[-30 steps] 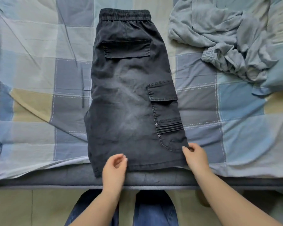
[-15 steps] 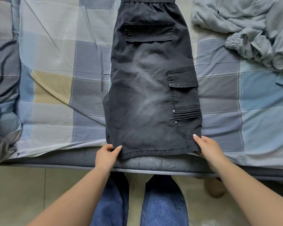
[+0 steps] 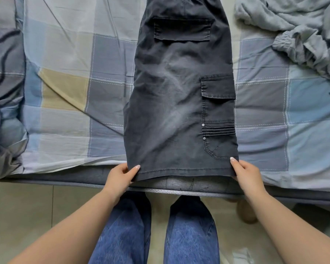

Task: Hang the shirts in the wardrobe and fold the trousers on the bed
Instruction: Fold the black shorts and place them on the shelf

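Trousers, dark and washed-out, lie folded in half lengthwise down the middle of the bed, waistband at the far end, hem right at the near edge. Left hand pinches the near left corner of the hem, thumb on top and fingers curled under; right hand pinches the near right corner the same way. Both corners gripped level like that looks like the set-up for carrying the hem up toward the waistband in one even fold, I'd say. Compared with a second ago, the left hand has slid out from the middle of the hem to its corner, and both hands have closed from resting on the cloth into a proper pinch. Far right, a crumpled grey-blue garment waits on the checked cover.
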